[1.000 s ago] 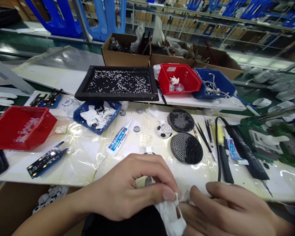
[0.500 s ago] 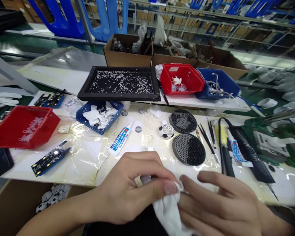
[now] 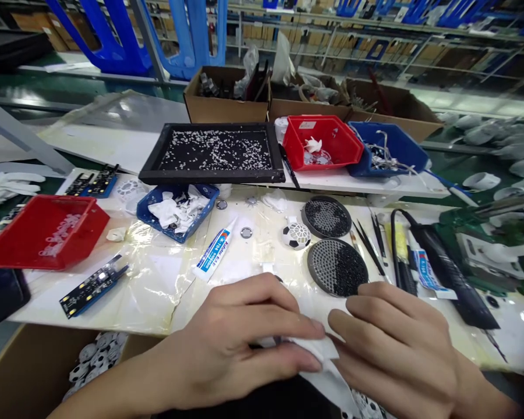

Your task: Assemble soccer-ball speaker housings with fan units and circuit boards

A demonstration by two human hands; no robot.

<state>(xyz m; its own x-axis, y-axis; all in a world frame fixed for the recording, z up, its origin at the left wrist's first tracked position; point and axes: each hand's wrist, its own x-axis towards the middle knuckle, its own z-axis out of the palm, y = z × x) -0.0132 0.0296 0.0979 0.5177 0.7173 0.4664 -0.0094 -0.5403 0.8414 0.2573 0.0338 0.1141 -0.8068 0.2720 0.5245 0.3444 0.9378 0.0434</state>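
Drooping at the near edge of the table [image 3: 157, 297], a white cloth [image 3: 329, 381] is pinched between thumb and fingers of the left hand [image 3: 240, 349]. Just beside it is the right hand [image 3: 397, 343], its fingers curled; whether they grip the cloth, I cannot tell. Beyond lie a perforated round dish [image 3: 323, 262] partly filled with black bits, a black-and-white ball piece [image 3: 296, 234] and a glue tube [image 3: 213, 255]. Farther back, a blue tray [image 3: 181, 237] holds white scraps.

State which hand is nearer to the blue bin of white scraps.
Left. The left hand is in front and right of the blue bin; the right hand sits farther right.
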